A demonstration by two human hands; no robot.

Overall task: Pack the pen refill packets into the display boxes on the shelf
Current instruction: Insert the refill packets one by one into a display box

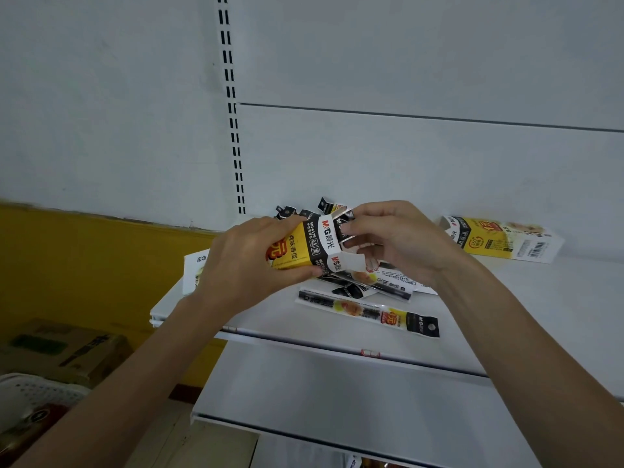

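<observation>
While the display box (304,246) is held sideways just above the shelf (506,315), you can see it's thin printed cardboard, yellow body with a black band and white flaps folded open at the right end; the white panel reads "M&G" in red and black with Chinese characters, and the black band says "MG-6139" and "0.5". The left hand (246,265) is wrapped round the yellow part, fingers curled over the top and thumb underneath; the right hand (395,241) sits right at the open mouth, thumb and fingers pinching the black end of a refill packet (346,224) that's partly inside the box; how far in it goes I can't tell.

Directly below and behind the hands there's a messy pile of packets (381,282) on the shelf, glossy clear plastic sleeves, long and flat, with black header ends; one loose packet (368,312) lies apart in front of the pile, hang hole at its right end and a small "M&G" on the black tab. Off to the right a second display box (499,239) lies flat, same yellow and black print, barcode on its far end; another box (194,268) peeks out behind the left wrist.

Shelf is smooth white metal, with a lower shelf (337,383) beneath it and a slotted upright (233,113) on the white back panel; yellow wall (84,258), a brown carton (67,346) and a white perforated basket (33,393) at lower left.
</observation>
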